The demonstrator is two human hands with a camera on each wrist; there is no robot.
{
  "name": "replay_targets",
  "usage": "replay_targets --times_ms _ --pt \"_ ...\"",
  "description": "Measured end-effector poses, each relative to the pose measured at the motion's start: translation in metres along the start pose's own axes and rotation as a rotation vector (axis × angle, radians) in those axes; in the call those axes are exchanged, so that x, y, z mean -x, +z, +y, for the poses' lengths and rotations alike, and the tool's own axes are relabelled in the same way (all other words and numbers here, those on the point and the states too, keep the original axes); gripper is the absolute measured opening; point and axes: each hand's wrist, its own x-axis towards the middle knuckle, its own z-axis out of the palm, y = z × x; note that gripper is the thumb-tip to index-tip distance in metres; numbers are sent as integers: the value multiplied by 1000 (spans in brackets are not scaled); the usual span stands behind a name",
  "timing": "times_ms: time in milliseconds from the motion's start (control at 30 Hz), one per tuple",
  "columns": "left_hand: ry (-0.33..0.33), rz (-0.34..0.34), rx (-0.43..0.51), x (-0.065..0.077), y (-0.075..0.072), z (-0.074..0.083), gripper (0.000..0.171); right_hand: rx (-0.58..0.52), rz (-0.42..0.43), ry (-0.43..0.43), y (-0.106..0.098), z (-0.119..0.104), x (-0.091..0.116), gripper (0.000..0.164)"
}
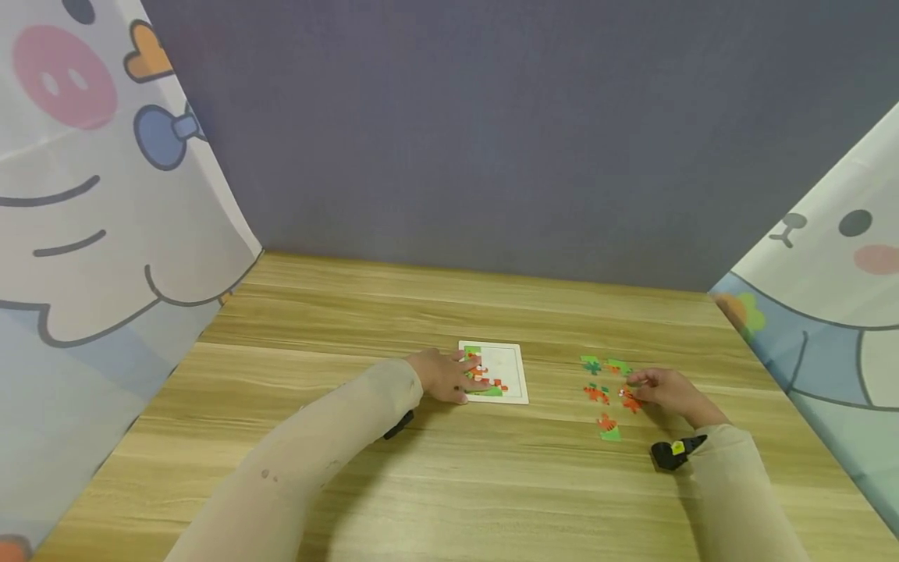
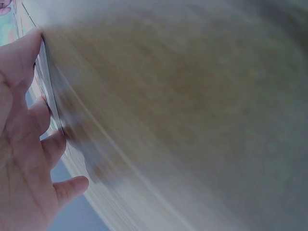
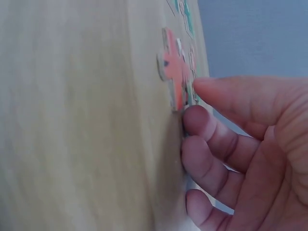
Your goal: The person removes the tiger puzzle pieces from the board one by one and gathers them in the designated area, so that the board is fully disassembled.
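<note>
My left hand (image 1: 442,376) rests with spread fingers over the left part of a white puzzle board (image 1: 516,371). Joined green and orange pieces (image 1: 492,388) show around and between those fingers, along the board's left and lower sides. In the left wrist view, the fingers (image 2: 53,144) reach to the board's edge. My right hand (image 1: 667,390) is low over the table at the right, its fingers bent loosely. An orange puzzle piece (image 3: 175,72) lies right at its thumb and fingertips, also seen in the head view as the orange piece (image 1: 630,400).
Left of the right hand lie more loose pieces: green ones (image 1: 591,364) at the back, an orange one (image 1: 597,394) mid-way, and an orange-green one (image 1: 608,427) in front. A grey partition (image 1: 463,156) stands behind the wooden table (image 1: 492,484); cartoon-printed cloths hang at both sides.
</note>
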Motion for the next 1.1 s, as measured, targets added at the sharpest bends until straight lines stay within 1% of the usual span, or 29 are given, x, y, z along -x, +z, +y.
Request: replay_targets --times_ms 133,267,333,467,600,833,1000,1100 --pt "1 -2 -2 -1 0 0 52 25 5 -31 2 -5 -1 29" --pt "2 1 -11 -1 1 0 53 77 27 -71 3 -16 -2 25" --pt "2 6 -20 -2 1 1 54 81 38 -84 5 -24 -3 25" --pt "-4 12 -30 -1 0 1 56 44 34 -125 13 -41 -9 28" --pt "0 11 -34 0 0 2 57 27 4 -184 23 -60 -18 28" --pt "5 10 -7 -1 2 1 56 -4 -69 -255 43 -92 -32 27" --pt "6 22 -35 -1 1 1 58 -9 -105 -311 56 -106 -43 25" --pt "-10 29 -25 -1 0 1 63 -23 -138 -339 64 -114 -48 23"
